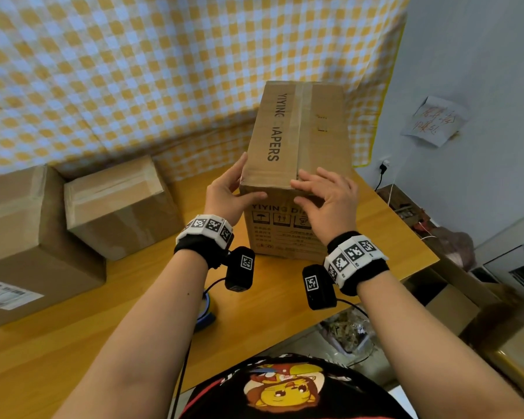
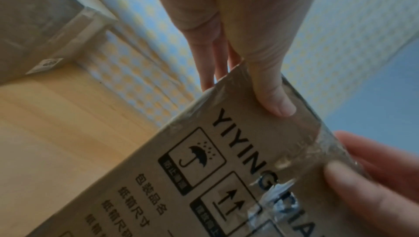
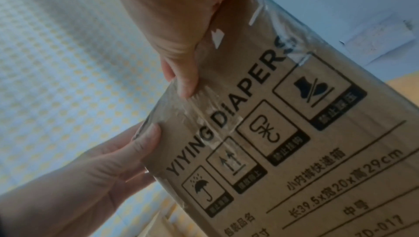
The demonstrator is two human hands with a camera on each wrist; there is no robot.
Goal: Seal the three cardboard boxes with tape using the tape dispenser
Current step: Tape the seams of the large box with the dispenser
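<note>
**Two hands on the tall box**

A tall cardboard box [image 1: 297, 152] stands on the wooden bench [image 1: 73, 343], right of the middle of the head view. It says "YIYING DIAPERS" on its top and front. Clear tape [image 1: 303, 116] runs along the top and down over the front edge.

The left hand [image 1: 227, 192] grips the near left top corner, thumb on the front and fingers on the side. The right hand [image 1: 327, 198] lies over the near top edge with its fingers spread wide and the thumb pressing the tape end on the front.

Two more brown boxes sit at the left of the frame: a big box [image 1: 28, 237] with a white label and a smaller box [image 1: 118, 204] beside it. Both have tape on top.

A bit of something blue [image 1: 206, 313] peeks out under the left arm, mostly hidden.
</note>
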